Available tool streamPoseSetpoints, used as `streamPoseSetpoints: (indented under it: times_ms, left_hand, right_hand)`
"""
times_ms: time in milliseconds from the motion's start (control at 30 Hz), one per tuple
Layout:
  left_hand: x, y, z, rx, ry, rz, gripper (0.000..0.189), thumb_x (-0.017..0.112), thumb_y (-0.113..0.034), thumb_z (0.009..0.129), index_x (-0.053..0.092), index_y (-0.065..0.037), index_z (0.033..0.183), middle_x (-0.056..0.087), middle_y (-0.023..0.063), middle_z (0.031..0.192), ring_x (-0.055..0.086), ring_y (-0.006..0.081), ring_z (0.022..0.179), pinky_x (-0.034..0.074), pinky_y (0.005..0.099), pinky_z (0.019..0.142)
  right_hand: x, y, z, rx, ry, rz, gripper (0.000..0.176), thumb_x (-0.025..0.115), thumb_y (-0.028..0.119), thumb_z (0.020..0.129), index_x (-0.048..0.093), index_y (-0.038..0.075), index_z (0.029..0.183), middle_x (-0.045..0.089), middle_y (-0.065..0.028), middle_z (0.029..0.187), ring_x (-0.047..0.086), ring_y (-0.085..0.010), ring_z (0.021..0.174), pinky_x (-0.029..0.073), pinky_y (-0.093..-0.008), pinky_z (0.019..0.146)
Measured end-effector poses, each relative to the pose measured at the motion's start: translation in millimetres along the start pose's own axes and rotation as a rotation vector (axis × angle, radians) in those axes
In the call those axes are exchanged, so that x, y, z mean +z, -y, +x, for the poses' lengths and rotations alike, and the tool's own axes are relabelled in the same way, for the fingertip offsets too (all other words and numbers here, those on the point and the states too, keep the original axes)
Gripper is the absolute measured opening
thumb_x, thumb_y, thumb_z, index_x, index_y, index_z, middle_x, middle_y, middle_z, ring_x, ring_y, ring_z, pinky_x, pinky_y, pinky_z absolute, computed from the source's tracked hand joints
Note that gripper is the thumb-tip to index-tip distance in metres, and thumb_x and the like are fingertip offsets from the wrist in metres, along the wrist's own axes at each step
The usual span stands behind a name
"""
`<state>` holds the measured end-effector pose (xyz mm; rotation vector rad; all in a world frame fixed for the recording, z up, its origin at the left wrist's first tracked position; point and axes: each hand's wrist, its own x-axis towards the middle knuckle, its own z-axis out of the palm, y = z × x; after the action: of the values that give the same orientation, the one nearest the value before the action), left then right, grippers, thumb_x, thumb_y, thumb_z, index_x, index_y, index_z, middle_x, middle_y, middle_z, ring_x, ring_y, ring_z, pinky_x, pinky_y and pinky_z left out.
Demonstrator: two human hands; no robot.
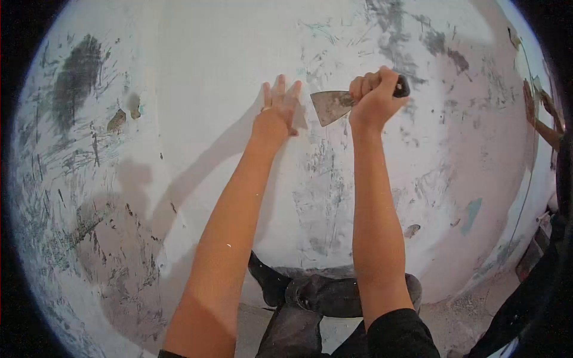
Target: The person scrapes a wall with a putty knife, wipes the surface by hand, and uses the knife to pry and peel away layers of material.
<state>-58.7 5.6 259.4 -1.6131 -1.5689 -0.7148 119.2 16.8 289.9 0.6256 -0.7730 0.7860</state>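
My right hand (375,98) is wrapped round the dark handle of a scraper (330,107), whose broad, stained metal blade points left. The blade is close to the wall (215,65); whether it touches cannot be told. Left of the blade, my left hand (279,110) reaches up to the wall with its fingers stretched and spread, holding nothing. The wall is whitish, with a smoother pale strip on the left of my hands and dark, scratched patches around the scraper.
Small chipped holes (116,120) mark the wall at left. My bent legs (322,295) are below, near the wall's foot. At the right edge, another person's arm (544,128) reaches to the wall. Rough, dusty floor (471,316) lies at lower right.
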Motion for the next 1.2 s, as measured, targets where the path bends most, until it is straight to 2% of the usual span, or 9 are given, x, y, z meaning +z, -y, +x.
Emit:
streamPoseSetpoints:
  times_ms: [200,300,433,500,633,800,867,1000,1200]
  left_hand:
    - [8.6,-0.3,-2.1,-0.02,-0.004,-0.016,0.12,0.089,-0.017,0.065,0.014,-0.029,0.158,0.006,0.0141,0.165,0.011,0.0485,0.148,0.036,0.0521,0.116]
    - [4.6,1.0,-0.7,-0.024,-0.03,-0.013,0.12,0.089,-0.017,0.065,0.014,-0.029,0.158,0.006,0.0138,0.165,0.011,0.0479,0.148,0.037,0.0517,0.115]
    - [9.9,3.1,-1.3,0.009,-0.055,-0.039,0.121,0.089,-0.017,0.066,0.012,-0.029,0.158,0.007,0.0139,0.165,0.01,0.0484,0.148,0.045,0.0528,0.109]
    - [7.9,2.5,0.2,0.004,-0.049,-0.027,0.121,0.09,-0.018,0.064,0.014,-0.028,0.158,0.007,0.0144,0.165,0.011,0.0486,0.148,0.042,0.053,0.111]
    - [0.9,-2.5,-5.6,-0.01,-0.02,-0.032,0.122,0.09,-0.019,0.063,0.014,-0.027,0.158,0.007,0.0155,0.165,0.012,0.0488,0.148,0.04,0.0518,0.113]
    - [7.6,3.1,3.8,0.011,-0.019,0.045,0.123,0.089,-0.018,0.064,0.011,-0.027,0.159,0.008,0.0153,0.165,0.012,0.0483,0.148,0.041,0.05,0.113]
    - [6.7,-2.4,-4.6,-0.01,-0.009,-0.013,0.123,0.089,-0.018,0.064,0.011,-0.027,0.159,0.009,0.0146,0.165,0.012,0.0479,0.148,0.04,0.0492,0.114]
    - [2.9,-5.1,-2.6,-0.012,-0.012,-0.003,0.123,0.089,-0.015,0.064,0.011,-0.027,0.159,0.008,0.0139,0.165,0.012,0.0483,0.148,0.037,0.0492,0.116]
    - [18.9,4.6,-0.1,-0.006,-0.027,-0.032,0.122,0.091,-0.018,0.063,0.015,-0.03,0.158,0.005,0.0114,0.166,0.009,0.0465,0.149,0.042,0.0537,0.111]
  right_hand:
    - [-3.9,-1.6,3.8,0.019,0.023,-0.12,0.038,0.056,0.008,0.091,0.034,0.01,0.06,0.035,0.0009,0.049,0.027,-0.0083,0.04,0.025,-0.0301,0.037]
    - [-9.4,4.6,8.6,-0.109,0.076,-0.029,0.036,0.056,0.008,0.091,0.034,0.01,0.063,0.034,0.0011,0.049,0.026,-0.0085,0.039,0.025,-0.0303,0.036]
    - [-2.9,3.6,-1.1,0.038,-0.009,-0.103,0.035,0.055,0.007,0.091,0.032,0.009,0.065,0.034,0.0011,0.051,0.025,-0.0091,0.04,0.023,-0.0295,0.037]
    - [-6.6,13.7,8.7,-0.084,0.065,-0.013,0.035,0.054,0.007,0.091,0.03,0.01,0.066,0.033,0.0015,0.05,0.024,-0.0092,0.041,0.023,-0.0299,0.037]
    - [-3.1,-8.0,-4.9,0.052,-0.028,-0.082,0.04,0.053,0.006,0.091,0.029,0.011,0.06,0.03,0.0028,0.05,0.021,-0.0077,0.043,0.021,-0.0304,0.039]
    - [-3.0,2.6,11.0,-0.065,0.016,0.045,0.038,0.055,0.007,0.091,0.032,0.01,0.062,0.031,0.0019,0.05,0.022,-0.008,0.042,0.025,-0.0311,0.038]
    - [3.0,-15.6,-2.3,0.054,-0.209,-0.067,0.039,0.057,0.008,0.091,0.033,0.01,0.061,0.033,0.0005,0.051,0.024,-0.0087,0.042,0.024,-0.0317,0.038]
    - [-5.6,-8.1,-7.4,0.045,-0.012,0.005,0.039,0.059,0.009,0.091,0.035,0.009,0.061,0.036,-0.0006,0.053,0.03,-0.009,0.042,0.027,-0.0311,0.037]
    - [-7.0,-15.0,-19.4,0.032,-0.036,-0.105,0.035,0.055,0.007,0.094,0.039,0.007,0.063,0.037,0.0015,0.052,0.033,-0.0072,0.042,0.027,-0.0278,0.038]
